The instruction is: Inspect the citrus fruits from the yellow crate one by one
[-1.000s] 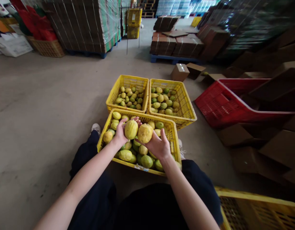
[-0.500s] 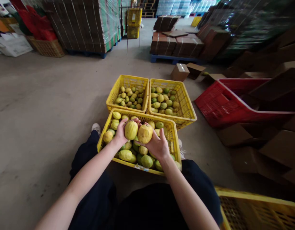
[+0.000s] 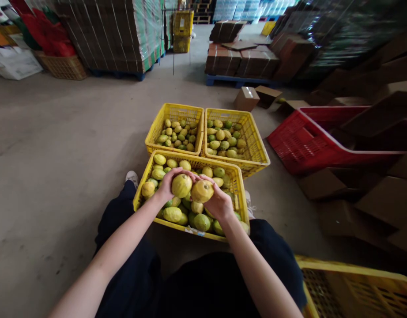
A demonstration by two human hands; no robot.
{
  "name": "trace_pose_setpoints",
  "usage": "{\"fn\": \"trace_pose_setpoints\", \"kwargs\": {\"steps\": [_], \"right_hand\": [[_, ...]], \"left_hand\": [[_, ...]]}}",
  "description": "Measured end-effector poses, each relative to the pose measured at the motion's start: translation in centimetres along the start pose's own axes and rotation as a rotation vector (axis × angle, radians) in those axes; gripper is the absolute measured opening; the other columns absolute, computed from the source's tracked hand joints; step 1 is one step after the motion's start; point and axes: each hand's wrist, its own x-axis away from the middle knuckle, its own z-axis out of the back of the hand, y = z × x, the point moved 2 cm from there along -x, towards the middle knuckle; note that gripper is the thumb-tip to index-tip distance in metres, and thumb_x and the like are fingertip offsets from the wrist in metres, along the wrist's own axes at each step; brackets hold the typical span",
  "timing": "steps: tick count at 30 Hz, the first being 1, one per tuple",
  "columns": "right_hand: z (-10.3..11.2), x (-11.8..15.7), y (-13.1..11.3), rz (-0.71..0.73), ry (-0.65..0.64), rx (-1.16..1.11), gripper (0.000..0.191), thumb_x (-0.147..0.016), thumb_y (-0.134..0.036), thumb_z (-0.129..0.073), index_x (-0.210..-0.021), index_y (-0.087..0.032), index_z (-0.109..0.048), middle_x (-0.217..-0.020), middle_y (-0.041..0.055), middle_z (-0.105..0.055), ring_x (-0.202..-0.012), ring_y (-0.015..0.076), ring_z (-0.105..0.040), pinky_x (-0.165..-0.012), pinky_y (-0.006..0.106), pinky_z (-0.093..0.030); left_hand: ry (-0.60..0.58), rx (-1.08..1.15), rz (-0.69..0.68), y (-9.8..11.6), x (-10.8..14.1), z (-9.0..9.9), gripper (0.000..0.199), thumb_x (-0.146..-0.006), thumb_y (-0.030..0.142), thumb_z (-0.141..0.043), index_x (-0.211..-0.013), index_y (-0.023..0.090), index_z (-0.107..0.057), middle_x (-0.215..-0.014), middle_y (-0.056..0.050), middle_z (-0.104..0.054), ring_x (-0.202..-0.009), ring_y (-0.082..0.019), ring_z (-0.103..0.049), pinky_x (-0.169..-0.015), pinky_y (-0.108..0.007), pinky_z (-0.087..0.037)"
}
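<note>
Over the near yellow crate (image 3: 239, 194), my left hand (image 3: 167, 184) holds a yellow-green fruit (image 3: 181, 185), its fingers curled behind it. Close beside it on the right, my right hand (image 3: 220, 201) holds a yellower fruit (image 3: 202, 191) with brownish marks. The fingertips of both hands come close together behind the two fruits. Many green and yellow fruits lie in the crate beneath, among them a green one (image 3: 201, 222) near the front edge.
Two more yellow crates, left (image 3: 150, 137) and right (image 3: 260, 150), hold fruit just beyond. A red crate (image 3: 296, 141) with cardboard stands at the right, above loose boxes (image 3: 322, 183). Another yellow crate (image 3: 352, 269) is at the lower right. Pallets of cartons stand farther back.
Both fruits have turned in my hands, so a stem end now shows on each. My right thumb has come down against its fruit, and both hands have lowered slightly.
</note>
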Motion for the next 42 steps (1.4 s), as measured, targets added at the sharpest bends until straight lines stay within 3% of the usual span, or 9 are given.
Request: {"fn": "trace_pose_setpoints", "kwargs": {"steps": [7,12,16,20,27,31,37,39,42], "right_hand": [[0.0,-0.4,0.2,-0.023,0.025,-0.041,0.028,-0.074,-0.041,-0.072,-0.097,-0.024,-0.071,-0.114,0.0067,-0.071,-0.108,0.0288,-0.064,-0.075,0.042,-0.061],[0.4,-1.2,0.8,-0.127,0.061,-0.130,0.026,-0.089,-0.044,-0.058,-0.105,-0.024,-0.065,-0.104,0.0061,-0.073,-0.097,0.0260,-0.068,-0.071,0.043,-0.062],[1.4,-2.0,2.2,-0.192,0.185,-0.233,0.018,-0.091,-0.032,-0.055,-0.105,-0.024,-0.062,-0.097,0.0055,-0.074,-0.084,0.0229,-0.071,-0.061,0.036,-0.062],[2.2,-2.3,3.5,-0.261,0.249,-0.331,0.017,-0.093,-0.031,-0.053,-0.107,-0.022,-0.059,-0.094,0.0062,-0.075,-0.075,0.0217,-0.072,-0.059,0.035,-0.062],[2.0,-2.2,2.7,-0.227,0.288,-0.410,0.030,-0.094,-0.046,-0.052,-0.101,-0.018,-0.063,-0.076,0.0068,-0.072,-0.055,0.0180,-0.064,-0.049,0.028,-0.057],[1.6,-1.7,1.4,-0.160,0.303,-0.475,0.036,-0.089,-0.049,-0.056,-0.102,-0.018,-0.066,-0.073,0.0067,-0.072,-0.059,0.0191,-0.063,-0.055,0.030,-0.057],[1.5,-1.4,0.5,-0.076,0.207,-0.395,0.034,-0.080,-0.037,-0.067,-0.106,-0.016,-0.066,-0.081,0.0050,-0.072,-0.065,0.0188,-0.066,-0.057,0.028,-0.057],[1.5,-1.4,0.4,-0.089,0.208,-0.392,0.032,-0.082,-0.040,-0.065,-0.105,-0.017,-0.066,-0.081,0.0051,-0.072,-0.066,0.0188,-0.066,-0.055,0.028,-0.057],[1.3,-1.3,0.4,-0.135,0.220,-0.398,0.035,-0.087,-0.046,-0.058,-0.104,-0.017,-0.067,-0.081,0.0066,-0.073,-0.066,0.0204,-0.066,-0.053,0.030,-0.056]], "left_hand": [[0.081,0.122,0.054,-0.1,-0.2,-0.1,0.027,-0.085,0.024,-0.047,-0.088,0.017,-0.074,-0.075,-0.009,-0.075,-0.089,-0.027,-0.073,-0.076,-0.033,-0.058],[0.266,0.377,0.038,-0.6,-0.3,-0.2,0.031,-0.087,0.022,-0.045,-0.105,0.018,-0.070,-0.081,-0.007,-0.073,-0.086,-0.024,-0.072,-0.076,-0.032,-0.058],[0.443,0.440,0.127,-1.8,-0.5,0.5,0.022,-0.088,0.023,-0.048,-0.099,0.018,-0.066,-0.077,-0.005,-0.067,-0.085,-0.023,-0.071,-0.075,-0.032,-0.058],[0.540,0.396,0.189,-2.6,-0.7,1.0,0.017,-0.090,0.027,-0.047,-0.090,0.020,-0.062,-0.076,-0.004,-0.064,-0.083,-0.022,-0.069,-0.071,-0.031,-0.058],[0.407,0.405,0.160,-1.7,-0.2,0.0,0.023,-0.093,0.029,-0.048,-0.099,0.015,-0.065,-0.081,-0.009,-0.068,-0.084,-0.021,-0.069,-0.068,-0.028,-0.058],[0.270,0.368,0.177,-1.0,0.2,-0.3,0.027,-0.094,0.033,-0.050,-0.102,0.015,-0.068,-0.087,-0.009,-0.072,-0.086,-0.021,-0.068,-0.069,-0.027,-0.059],[0.235,0.314,0.312,-1.1,0.7,0.2,0.040,-0.097,0.042,-0.042,-0.104,0.013,-0.068,-0.085,-0.009,-0.072,-0.063,-0.015,-0.061,-0.040,-0.019,-0.044],[0.222,0.292,0.339,-1.2,0.7,0.3,0.042,-0.097,0.045,-0.043,-0.105,0.012,-0.068,-0.084,-0.010,-0.072,-0.057,-0.013,-0.057,-0.036,-0.018,-0.039],[0.197,0.233,0.336,-1.4,0.5,0.2,0.044,-0.095,0.049,-0.045,-0.106,0.012,-0.068,-0.082,-0.010,-0.072,-0.057,-0.015,-0.060,-0.037,-0.019,-0.041]]}}
